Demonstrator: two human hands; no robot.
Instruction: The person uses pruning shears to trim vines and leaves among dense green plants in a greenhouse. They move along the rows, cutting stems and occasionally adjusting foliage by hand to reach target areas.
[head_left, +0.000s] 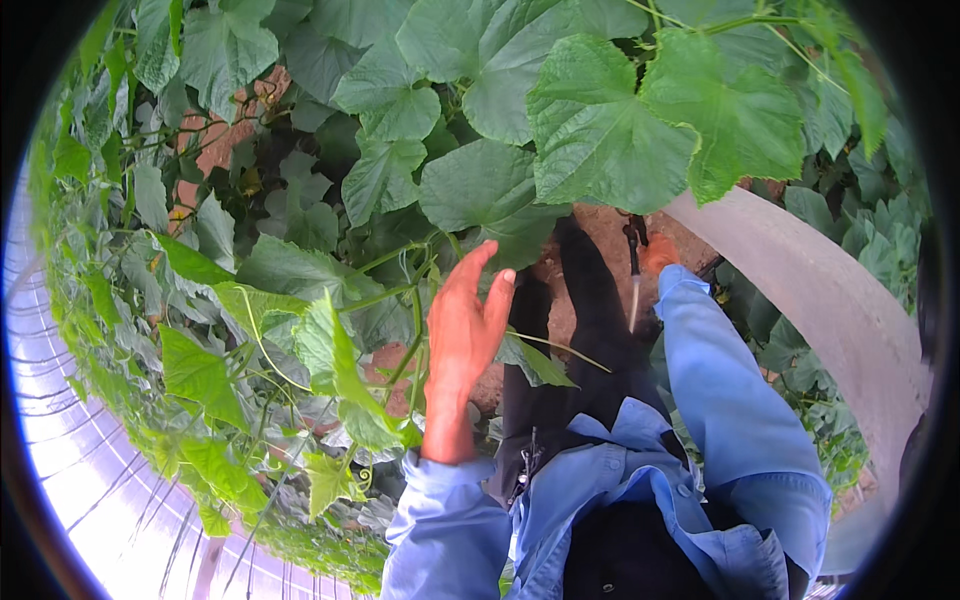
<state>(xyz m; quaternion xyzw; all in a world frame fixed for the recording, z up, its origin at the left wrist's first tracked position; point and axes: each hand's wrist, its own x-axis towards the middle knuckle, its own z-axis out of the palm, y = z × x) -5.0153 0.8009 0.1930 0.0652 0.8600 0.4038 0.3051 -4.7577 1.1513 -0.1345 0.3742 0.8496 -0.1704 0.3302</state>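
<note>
My left hand (466, 319) is raised among the cucumber vines, its fingers and thumb apart with nothing between them. Just beyond its fingertips hangs a broad cucumber leaf (484, 184). Beside the wrist, on the left, runs a green cucumber stem (417, 319) with side stalks. Lower down at the right, my right hand (660, 252) is closed around a slim black handle (634, 244) with a pale tube (635, 304) at its near end. This looks like a sprayer handle, though leaves cover its far end. Large leaves (611, 124) partly overhang that hand's surroundings.
A grey curved band (817, 285), perhaps a post bent by the lens, stands close to my right arm. Dense cucumber foliage (202, 375) fills the left side. Strings (139, 499) hang before a bright sheet wall. Reddish soil (559, 300) shows around my legs.
</note>
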